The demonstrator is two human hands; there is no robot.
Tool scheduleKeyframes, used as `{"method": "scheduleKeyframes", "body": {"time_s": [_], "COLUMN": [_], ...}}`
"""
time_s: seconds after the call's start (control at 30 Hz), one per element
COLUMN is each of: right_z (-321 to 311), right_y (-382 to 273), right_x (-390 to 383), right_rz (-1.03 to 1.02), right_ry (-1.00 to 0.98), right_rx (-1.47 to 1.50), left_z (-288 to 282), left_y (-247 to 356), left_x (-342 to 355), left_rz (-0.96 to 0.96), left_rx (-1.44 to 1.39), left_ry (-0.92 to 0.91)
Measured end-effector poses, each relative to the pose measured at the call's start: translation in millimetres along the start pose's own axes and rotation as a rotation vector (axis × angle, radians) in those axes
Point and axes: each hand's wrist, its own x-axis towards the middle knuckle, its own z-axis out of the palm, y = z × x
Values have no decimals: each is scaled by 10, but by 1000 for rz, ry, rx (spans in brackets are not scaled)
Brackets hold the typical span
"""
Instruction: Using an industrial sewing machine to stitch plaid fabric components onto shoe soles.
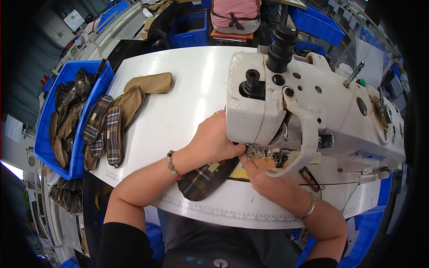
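A dark plaid fabric piece [205, 182] with a rounded end and a small tan label lies on the sewing machine's white table, running up under the machine head. My left hand [209, 139] is closed on its upper part beside the needle area; some of its fingers are hidden behind the head of the white sewing machine [263, 111]. From the other side my right hand [268, 178] pinches at the edge close to the needle, its fingertips meeting my left thumb. A yellow strip [239, 173] shows between the piece and my right hand.
Several plaid and tan pieces [114, 134] lie at the table's left, next to a blue bin [44, 154] filled with more. Red-and-black thread snips [309, 177] rest right of my right hand. A ruler scale [232, 215] runs along the near table edge.
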Motion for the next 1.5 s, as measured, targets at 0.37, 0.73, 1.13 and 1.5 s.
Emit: {"method": "scheduleKeyframes", "body": {"time_s": [0.37,0.73,1.13,1.5], "right_z": [162,320,-130,79], "right_y": [13,18,-202,-246], "right_x": [-62,-139,-31,-25], "right_rz": [80,147,-178,-232], "right_ry": [119,194,224,256], "right_rx": [231,298,308,-7], "left_z": [40,-34,-13,-163], "left_y": [-27,72,18,331], "left_x": [-8,-67,-64,-306], "left_rz": [-113,-100,-77,-43], "left_rx": [-33,120,64,505], "left_ry": [-61,-108,-67,-324]}}
